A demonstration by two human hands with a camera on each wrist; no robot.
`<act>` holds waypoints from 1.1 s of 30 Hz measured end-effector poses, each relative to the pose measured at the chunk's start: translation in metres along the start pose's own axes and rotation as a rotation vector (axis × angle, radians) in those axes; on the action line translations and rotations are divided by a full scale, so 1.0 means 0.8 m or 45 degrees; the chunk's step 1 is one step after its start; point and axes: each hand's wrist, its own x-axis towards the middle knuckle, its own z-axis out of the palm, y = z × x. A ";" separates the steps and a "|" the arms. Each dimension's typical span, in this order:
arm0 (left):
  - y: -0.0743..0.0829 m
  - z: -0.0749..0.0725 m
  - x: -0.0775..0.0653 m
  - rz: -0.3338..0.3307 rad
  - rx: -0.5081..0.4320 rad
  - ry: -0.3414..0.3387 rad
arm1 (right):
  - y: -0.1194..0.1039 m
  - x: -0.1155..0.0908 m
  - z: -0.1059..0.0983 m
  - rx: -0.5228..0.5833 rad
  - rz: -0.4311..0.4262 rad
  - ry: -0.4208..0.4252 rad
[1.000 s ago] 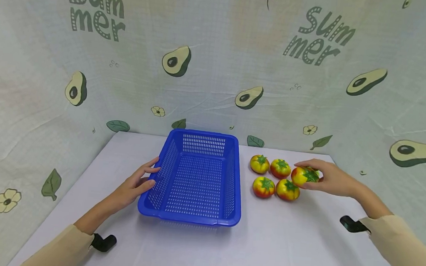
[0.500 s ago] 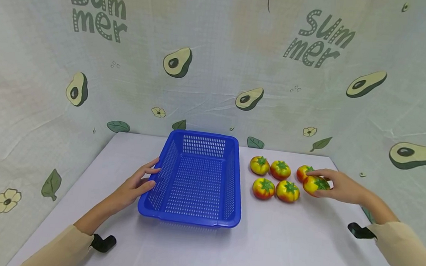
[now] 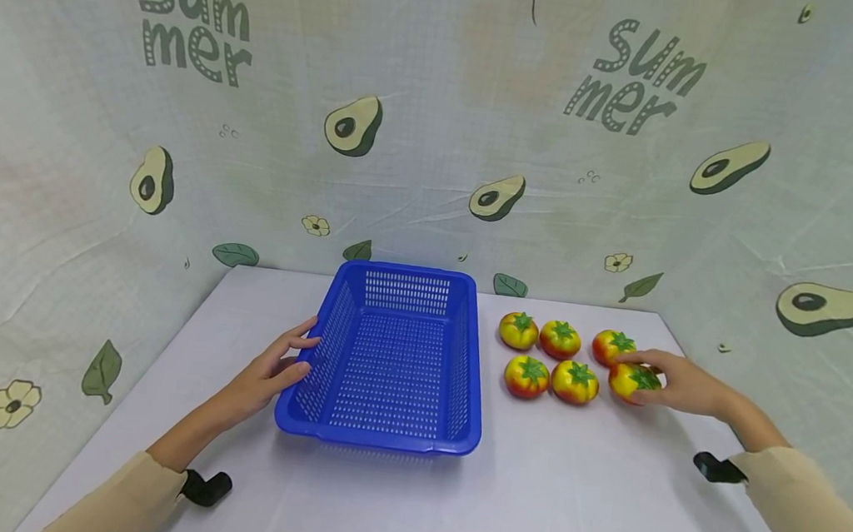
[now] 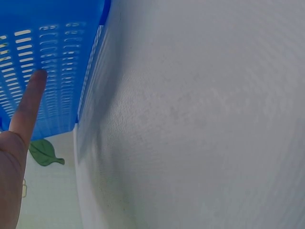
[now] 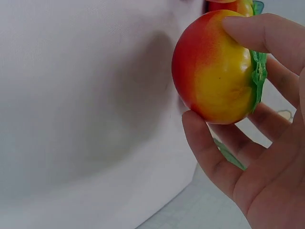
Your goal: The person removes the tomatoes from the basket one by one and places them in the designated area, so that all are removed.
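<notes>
At the right of the head view, my right hand [image 3: 688, 387] holds a red-and-yellow tomato [image 5: 214, 71] with a green leafy top, thumb on one side and fingers on the other. It is at or just above the white tabletop; I cannot tell if it touches. Another tomato [image 3: 611, 346] lies just behind it. My left hand [image 3: 267, 375] rests against the left side of a blue plastic basket [image 3: 375, 439], its fingers spread. The left wrist view shows the straight thumb [image 4: 32, 105] on the basket's slotted outer wall. Inside, the basket holds nothing.
Several more tomatoes stand in two short rows between basket and right hand, among them a front one [image 3: 526, 377] and a back one [image 3: 517, 330]. A printed cloth [image 3: 422, 132] hangs behind and along both sides of the white table [image 3: 529, 491].
My right hand has moved right and then down with the tomato, away from the front row. The tomato behind it has come into view. Left hand and basket have stayed put.
</notes>
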 end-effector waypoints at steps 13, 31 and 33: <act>-0.002 0.001 0.001 0.010 -0.006 -0.005 | 0.012 0.001 0.011 -0.002 0.030 -0.020; -0.001 0.000 0.000 -0.005 0.004 0.003 | 0.010 0.002 0.015 -0.033 0.015 -0.025; -0.001 0.000 0.000 -0.006 0.006 0.004 | 0.011 0.002 0.015 -0.031 0.017 -0.029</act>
